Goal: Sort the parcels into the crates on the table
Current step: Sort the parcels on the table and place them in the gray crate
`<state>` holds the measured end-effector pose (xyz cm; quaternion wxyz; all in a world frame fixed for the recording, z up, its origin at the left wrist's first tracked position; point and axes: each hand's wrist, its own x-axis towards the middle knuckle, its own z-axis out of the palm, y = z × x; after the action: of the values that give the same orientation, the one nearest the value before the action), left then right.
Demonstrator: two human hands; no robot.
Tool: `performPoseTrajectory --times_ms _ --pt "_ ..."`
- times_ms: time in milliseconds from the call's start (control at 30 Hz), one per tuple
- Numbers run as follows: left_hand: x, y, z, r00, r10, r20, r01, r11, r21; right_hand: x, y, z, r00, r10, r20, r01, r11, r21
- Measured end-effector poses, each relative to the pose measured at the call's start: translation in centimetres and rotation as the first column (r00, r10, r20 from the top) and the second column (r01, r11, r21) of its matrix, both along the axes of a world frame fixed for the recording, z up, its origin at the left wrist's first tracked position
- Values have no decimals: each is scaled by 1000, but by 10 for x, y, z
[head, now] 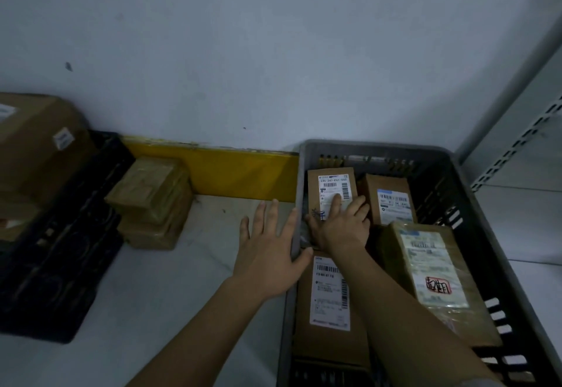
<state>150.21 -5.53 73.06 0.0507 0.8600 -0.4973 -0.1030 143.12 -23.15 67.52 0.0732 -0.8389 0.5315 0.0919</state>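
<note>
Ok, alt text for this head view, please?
A person's right hand presses a labelled parcel inside a grey crate holding several parcels, while the left hand rests open against the crate's left wall. A black crate and taped parcels sit left.

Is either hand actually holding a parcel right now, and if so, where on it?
Neither grips one. The right hand lies flat on the label face of a small parcel in the grey crate; the left hand rests open against the crate's wall.

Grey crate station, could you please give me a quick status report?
Left hand open, flat against grey crate wall. Right hand open, pressing labelled parcel inside. Nothing blocking.
</note>
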Motion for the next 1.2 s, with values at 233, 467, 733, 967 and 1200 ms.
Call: performPoseTrajectory --times_ms 233,467,733,967,1200 --pt "3 2 1 1000 3 -10 -3 999 -37 -13 -1 15 998 20 62 -15 997 -72" --pt "31 22 4 991 124 54 -117 987 -107 -1 14 61 952 159 260 -102 970 -220" --pt "113 82 -2 939 323 121 -307 942 -135 67 100 72 884 405 236 -339 900 -274" --pt "209 149 -31 904 418 86 -414 908 -60 147 177 38 898 428 106 -411 900 -144" --pt "289 158 -52 931 364 31 -363 931 -26 196 229 17 935 354 14 -353 935 -26"
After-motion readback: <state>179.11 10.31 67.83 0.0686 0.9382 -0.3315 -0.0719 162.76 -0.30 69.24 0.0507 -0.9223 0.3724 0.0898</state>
